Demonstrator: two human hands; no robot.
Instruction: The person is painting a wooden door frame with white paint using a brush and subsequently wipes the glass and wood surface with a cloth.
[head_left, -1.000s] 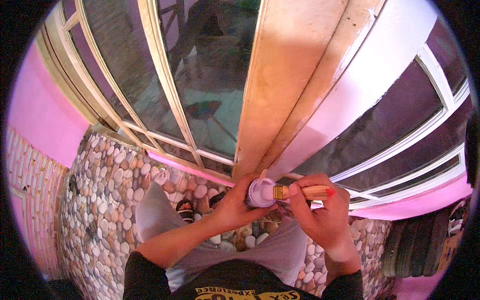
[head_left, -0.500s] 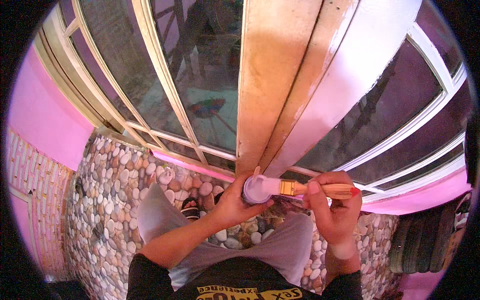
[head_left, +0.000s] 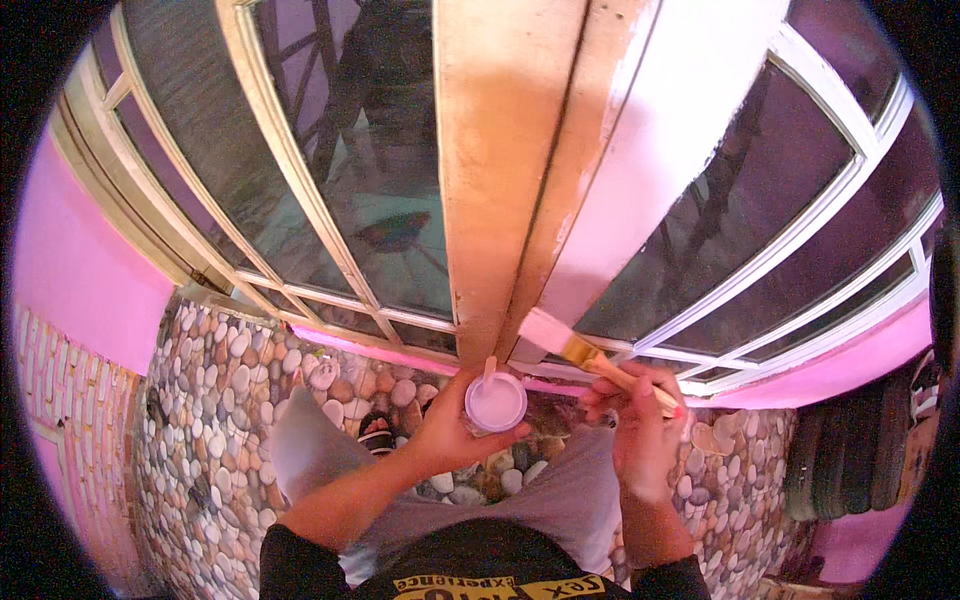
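Note:
My left hand [head_left: 450,425] is closed round a small paint cup [head_left: 497,402] filled with pale white paint. A flat wooden stick [head_left: 489,370] leans up out of it at the rim. In my right hand [head_left: 645,420] I grip a paintbrush [head_left: 592,357] by its wooden handle. Its bristles are coated in pale paint and point up and left, clear of the cup, near the foot of the door frame. The frame's right stile [head_left: 690,110] is painted white, while the stile to its left [head_left: 505,150] is bare tan-brown, with a dark gap running between.
Glass panes [head_left: 385,150] with pale bars stand on both sides of the stiles. Underfoot is a pebble-patterned floor [head_left: 220,400]. A pink wall [head_left: 95,250] with a brick-patterned part [head_left: 75,400] lies at left. Dark stacked tyres [head_left: 850,465] stand at right.
The brush has come up out of the paint cup and tilted, its bristles now nearer the white stile. The view has shifted a little to the right.

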